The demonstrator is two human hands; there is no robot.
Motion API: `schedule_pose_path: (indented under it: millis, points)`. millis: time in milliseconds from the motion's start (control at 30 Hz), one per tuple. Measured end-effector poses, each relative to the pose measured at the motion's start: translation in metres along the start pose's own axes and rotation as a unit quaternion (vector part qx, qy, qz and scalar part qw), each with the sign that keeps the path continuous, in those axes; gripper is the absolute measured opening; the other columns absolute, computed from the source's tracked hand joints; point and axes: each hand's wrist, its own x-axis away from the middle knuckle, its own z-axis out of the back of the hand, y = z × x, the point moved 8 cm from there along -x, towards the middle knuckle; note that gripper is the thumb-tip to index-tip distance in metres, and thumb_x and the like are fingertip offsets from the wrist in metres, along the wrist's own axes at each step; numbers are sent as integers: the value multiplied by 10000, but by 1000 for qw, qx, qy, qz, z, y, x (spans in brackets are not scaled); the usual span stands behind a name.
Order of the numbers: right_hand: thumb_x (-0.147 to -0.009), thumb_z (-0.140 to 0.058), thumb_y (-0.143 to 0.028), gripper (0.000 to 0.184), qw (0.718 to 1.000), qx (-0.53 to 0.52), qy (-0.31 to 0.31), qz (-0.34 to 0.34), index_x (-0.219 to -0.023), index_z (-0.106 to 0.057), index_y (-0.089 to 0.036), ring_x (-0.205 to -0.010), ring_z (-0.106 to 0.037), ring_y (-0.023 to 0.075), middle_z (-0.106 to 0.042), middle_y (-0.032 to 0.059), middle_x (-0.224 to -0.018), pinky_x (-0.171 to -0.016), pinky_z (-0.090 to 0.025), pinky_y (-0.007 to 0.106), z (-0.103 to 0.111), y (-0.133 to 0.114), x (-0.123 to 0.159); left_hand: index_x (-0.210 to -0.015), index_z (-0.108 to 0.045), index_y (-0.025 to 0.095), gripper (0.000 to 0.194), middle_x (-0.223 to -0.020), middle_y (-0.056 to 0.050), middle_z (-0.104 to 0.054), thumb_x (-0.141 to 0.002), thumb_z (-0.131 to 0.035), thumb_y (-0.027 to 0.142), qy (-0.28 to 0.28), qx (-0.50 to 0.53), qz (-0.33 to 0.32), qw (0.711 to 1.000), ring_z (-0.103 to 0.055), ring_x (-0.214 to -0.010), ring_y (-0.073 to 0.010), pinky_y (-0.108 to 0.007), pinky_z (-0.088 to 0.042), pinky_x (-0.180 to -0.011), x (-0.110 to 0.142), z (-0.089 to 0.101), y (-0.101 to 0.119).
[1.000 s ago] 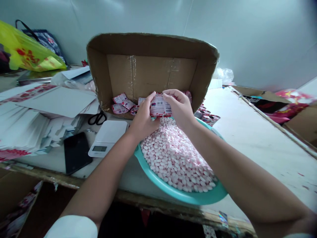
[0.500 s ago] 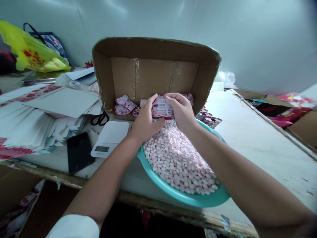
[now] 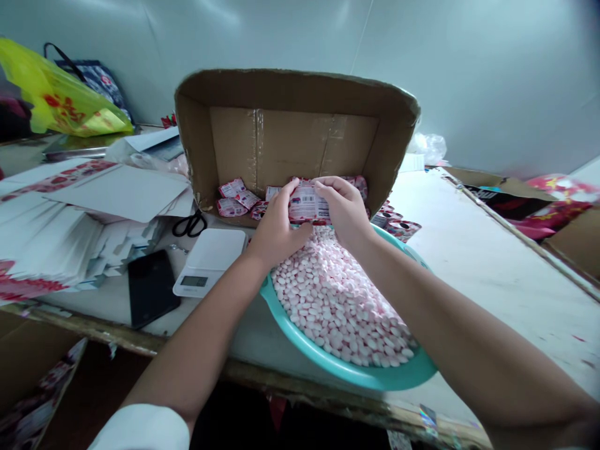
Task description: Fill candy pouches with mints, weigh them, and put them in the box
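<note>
Between my two hands is a red and white printed packet (image 3: 304, 203), held upright with its barcode side toward me. My left hand (image 3: 280, 228) grips its left edge, fingertips at the top and thumb low. On the opposite edge, my right hand (image 3: 345, 209) pinches the upper corner. Just below sits a teal basin (image 3: 323, 359) heaped with pale pink, pill-shaped candies (image 3: 342, 306). Behind the packet, a cardboard box (image 3: 290, 144) lies on its side, opening toward me, with several similar packets (image 3: 237, 199) inside.
Left of the basin lie a white digital scale (image 3: 210, 259), a black phone (image 3: 152, 287) and black scissors (image 3: 190, 224). Stacked white cartons (image 3: 60, 244) fill the table's left side. More packets (image 3: 398, 226) lie right of the box. The table's front edge (image 3: 300, 387) runs below the basin.
Almost nothing differs. Both hands keep their hold on the packet in the same place, and the whole view has shifted very slightly.
</note>
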Motion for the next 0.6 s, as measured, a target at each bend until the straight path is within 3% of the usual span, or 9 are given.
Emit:
schedule_pose_path:
  millis: [300,600]
  points:
    - [-822,-660,-325,118,993,51,-8,105,-834,-701,-215,-808,-607,148,-659,1,-836,-726,-496,295,-1,-23,6,-1447,-364,227,758,-1481,-144,-482,-748,-657,206,39,-25,-36,998,-465,-1372,-315,-499,-397,-1153,0,4,5]
    - [-817,-668,-304,78,999,3,4,50,-824,-693,-231,-770,-601,135,-646,-9,-812,-691,-509,283,2,-15,1,-1467,-350,246,758,-1514,-135,-461,-824,-723,397,44,-28,-75,996,-461,-1378,-324,-485,-396,-1154,-3,6,6]
